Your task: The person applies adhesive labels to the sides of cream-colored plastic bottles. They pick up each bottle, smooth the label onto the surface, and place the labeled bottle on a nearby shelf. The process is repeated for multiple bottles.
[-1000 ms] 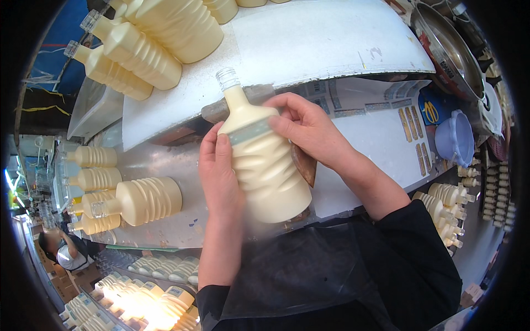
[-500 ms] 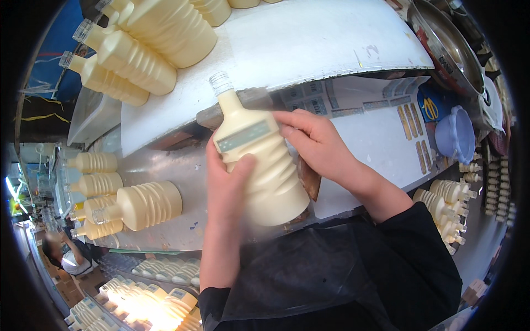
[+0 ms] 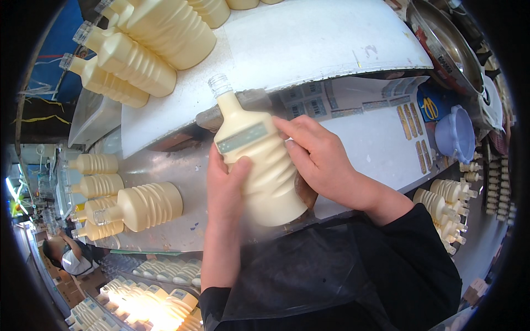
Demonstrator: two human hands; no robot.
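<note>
A cream-coloured bottle (image 3: pixel 265 190) with a clear threaded neck and wavy ridges leans upright in front of me. My left hand (image 3: pixel 225 185) grips its left side, thumb across the front. A grey-green strip label (image 3: pixel 243 138) lies across the bottle's upper body. My right hand (image 3: pixel 317 157) is closed at the right shoulder, its index fingertip against the bottle near the strip's right end and its other fingers curled. Whether that hand pinches anything small I cannot make out. Just behind the bottle is a grey block (image 3: pixel 254 99), partly hidden.
More cream bottles (image 3: pixel 141 60) stand on the white raised board (image 3: pixel 309 38). Another bottle (image 3: pixel 149 205) lies at left beside several others. To the right are a sheet (image 3: pixel 359 149) with grey and gold strips, a lilac bucket (image 3: pixel 455 134) and a metal basin (image 3: pixel 450 47). A person (image 3: pixel 72 254) is far left.
My right hand has shifted slightly, its thumb and curled fingers now a little lower beside the bottle. My left thumb has moved slightly left. The bottle stays nearly in place.
</note>
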